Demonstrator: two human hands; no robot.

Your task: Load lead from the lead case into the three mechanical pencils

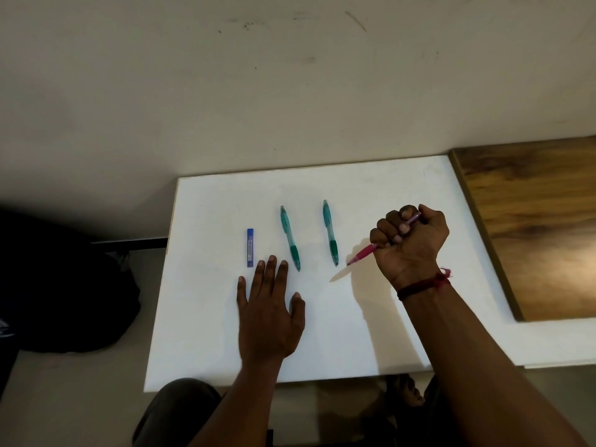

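White surface point(354, 317) against scuffed wall point(258, 91), wood panel point(532, 227) at 3 o'clock. Left hand point(269, 314) flat, fingers straight. Right hand point(409, 240) fists pink pencil point(364, 253). Teal pencils point(290, 237) point(330, 232) lie centre, lead case point(250, 248) at their 9 o'clock.

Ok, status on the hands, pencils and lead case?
Left hand flat on the white board, holding nothing. Right hand grips the pink pencil, tip down. Green pencils and blue lead case lie apart, untouched. Nothing in the way.

Lead case point(250, 248): laid on the board point(371, 195), leftmost.
Left pencil point(290, 238): laid just right of the lead case.
Middle pencil point(330, 233): laid further right.
Third pencil point(366, 253): gripped in the right hand point(409, 240), rightmost.
Left hand point(271, 312): rested flat before the lead case.
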